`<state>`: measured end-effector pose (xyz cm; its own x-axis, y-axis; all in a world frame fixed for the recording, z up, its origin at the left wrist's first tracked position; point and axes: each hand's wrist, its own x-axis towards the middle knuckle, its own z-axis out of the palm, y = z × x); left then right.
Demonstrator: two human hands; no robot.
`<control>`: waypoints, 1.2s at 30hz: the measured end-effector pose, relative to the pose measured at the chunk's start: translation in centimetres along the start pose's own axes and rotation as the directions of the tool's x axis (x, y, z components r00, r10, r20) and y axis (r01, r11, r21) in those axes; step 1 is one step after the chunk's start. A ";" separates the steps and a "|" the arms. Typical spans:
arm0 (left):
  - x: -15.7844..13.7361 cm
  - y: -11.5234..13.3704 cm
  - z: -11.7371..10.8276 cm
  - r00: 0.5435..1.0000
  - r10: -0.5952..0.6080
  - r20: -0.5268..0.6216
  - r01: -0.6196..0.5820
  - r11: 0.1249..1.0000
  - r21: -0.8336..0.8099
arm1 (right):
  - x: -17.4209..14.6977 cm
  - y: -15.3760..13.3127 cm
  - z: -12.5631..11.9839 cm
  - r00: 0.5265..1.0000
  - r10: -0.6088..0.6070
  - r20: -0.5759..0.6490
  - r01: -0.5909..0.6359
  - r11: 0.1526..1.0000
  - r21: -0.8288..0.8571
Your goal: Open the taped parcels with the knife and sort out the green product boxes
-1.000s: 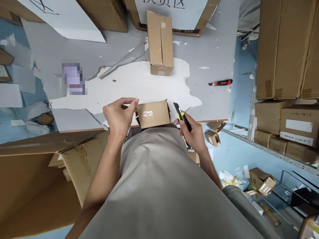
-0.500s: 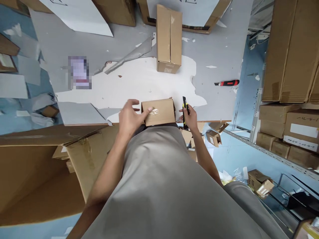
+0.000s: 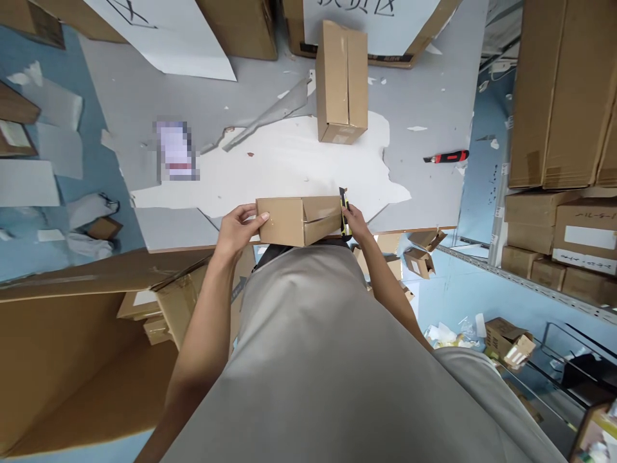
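Observation:
A small cardboard box point(image 3: 280, 222) is at the front edge of the table, close to my body, with a flap side turned to the right. My left hand point(image 3: 236, 228) grips its left end, thumb on the near face and fingers behind. At the box's right end, my right hand point(image 3: 357, 222) is closed around a black and yellow utility knife point(image 3: 344, 212), its tip pointing away from me. Whether the right fingers also press on the box I cannot tell.
A taller closed carton point(image 3: 342, 83) stands farther back on the table point(image 3: 270, 154). To the right lies a red and black utility knife point(image 3: 450, 157). A blurred-out item point(image 3: 176, 149) sits at left. A large open carton point(image 3: 72, 360) is beside me at lower left; stacked cartons point(image 3: 559, 96) fill the right.
The box has been turned, so a different face and its flap side now show. My left hand has closed on its left end. My right hand with the knife has moved left to the box.

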<state>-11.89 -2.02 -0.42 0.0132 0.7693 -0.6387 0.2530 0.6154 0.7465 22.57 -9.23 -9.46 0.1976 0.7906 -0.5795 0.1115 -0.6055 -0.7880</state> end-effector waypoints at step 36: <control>3.1 -0.5 1.2 0.921 0.340 0.190 -0.372 0.912 0.171 | -8.3 -21.8 6.5 0.878 0.006 0.479 0.478 0.040 -0.877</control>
<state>-10.84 -0.09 -3.00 0.2823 0.8850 -0.3702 0.3909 0.2462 0.8869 12.15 -2.02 11.14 -0.2925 0.7340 -0.6130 0.9533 0.2740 -0.1267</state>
